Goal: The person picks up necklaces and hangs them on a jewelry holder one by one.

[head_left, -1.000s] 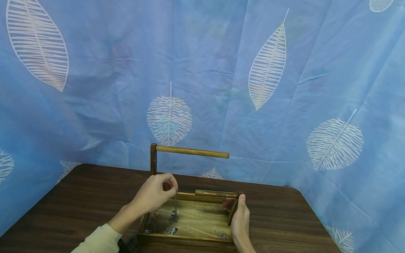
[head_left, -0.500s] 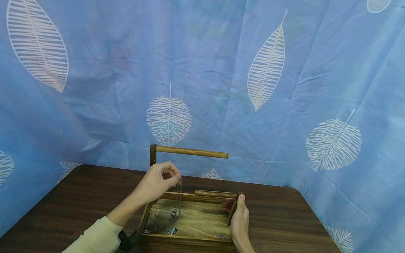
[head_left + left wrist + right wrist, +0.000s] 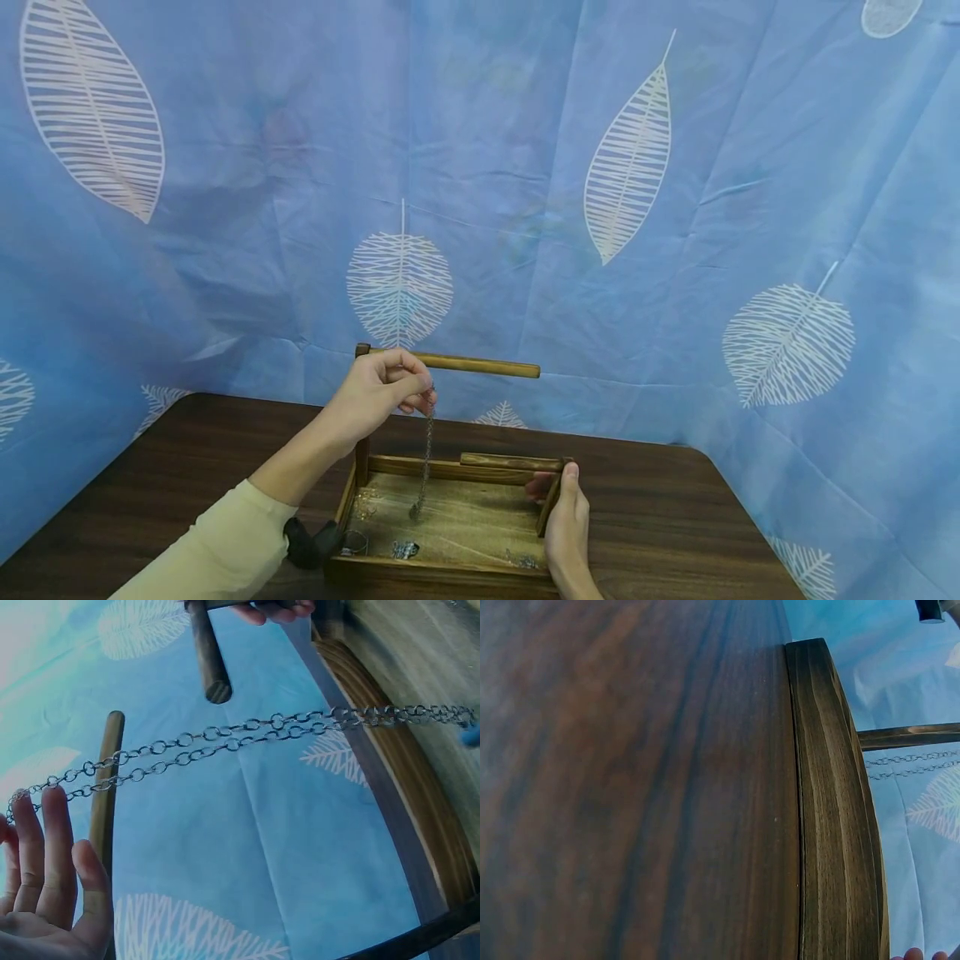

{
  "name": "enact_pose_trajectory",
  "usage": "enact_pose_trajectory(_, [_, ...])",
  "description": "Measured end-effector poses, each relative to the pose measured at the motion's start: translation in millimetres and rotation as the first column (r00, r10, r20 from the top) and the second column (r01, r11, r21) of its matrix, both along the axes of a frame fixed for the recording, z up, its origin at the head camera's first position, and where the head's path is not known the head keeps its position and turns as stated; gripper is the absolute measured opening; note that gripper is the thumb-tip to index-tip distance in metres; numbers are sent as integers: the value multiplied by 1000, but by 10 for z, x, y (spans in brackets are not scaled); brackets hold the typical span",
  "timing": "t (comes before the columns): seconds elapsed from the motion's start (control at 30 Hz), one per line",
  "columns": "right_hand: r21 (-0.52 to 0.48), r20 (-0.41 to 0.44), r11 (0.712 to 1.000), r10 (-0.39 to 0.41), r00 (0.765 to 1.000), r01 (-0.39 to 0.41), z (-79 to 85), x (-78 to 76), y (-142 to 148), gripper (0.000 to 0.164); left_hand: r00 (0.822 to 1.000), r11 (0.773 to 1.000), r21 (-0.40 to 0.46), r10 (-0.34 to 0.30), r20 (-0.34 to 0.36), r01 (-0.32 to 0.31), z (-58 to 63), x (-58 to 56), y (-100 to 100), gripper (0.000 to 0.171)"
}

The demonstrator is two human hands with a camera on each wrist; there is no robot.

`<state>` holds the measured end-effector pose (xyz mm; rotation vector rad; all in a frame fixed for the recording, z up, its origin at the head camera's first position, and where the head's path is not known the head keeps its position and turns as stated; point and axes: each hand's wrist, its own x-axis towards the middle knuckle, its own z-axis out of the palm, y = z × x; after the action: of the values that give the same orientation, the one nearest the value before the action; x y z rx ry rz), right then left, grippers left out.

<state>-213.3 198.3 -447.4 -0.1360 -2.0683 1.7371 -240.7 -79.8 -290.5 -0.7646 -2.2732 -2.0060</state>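
With my left hand (image 3: 378, 393) I am pinching a chain necklace (image 3: 428, 446) near its top, above the wooden tray (image 3: 480, 500) and a little left of its middle; the strands are hanging straight, probably because I am gripping only there. Its dark pendant (image 3: 414, 510) is dangling over the tray's floor; whether it is touching, I cannot tell. My right hand (image 3: 567, 533) is curling round the short upright (image 3: 550, 504) at the tray's right end, likely steadying the whole stand. High over the tray, the upper bar (image 3: 487, 365) is running behind my left fingers, its right tip free, presumably leaving room for loops. Inside the tray, gold-coloured pieces (image 3: 365, 502) and a silver cluster (image 3: 406, 549) are lying apart, perhaps avoiding snags.
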Motion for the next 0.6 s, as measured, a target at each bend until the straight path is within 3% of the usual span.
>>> enact_pose_trajectory(0.2, [-31,8,1000,-3,1000,3,3,4,-12,75,999,997,71,10,41,-13,97,-20,8,20])
enact_pose_trajectory(0.43, [-33,22,999,4,1000,-3,16,13,-22,74,995,981,194,-37,87,20,184,-52,25,27])
enact_pose_trajectory(0.6, [-33,15,999,0,1000,1,9,2,-13,75,996,979,203,-32,88,14,238,-88,18,25])
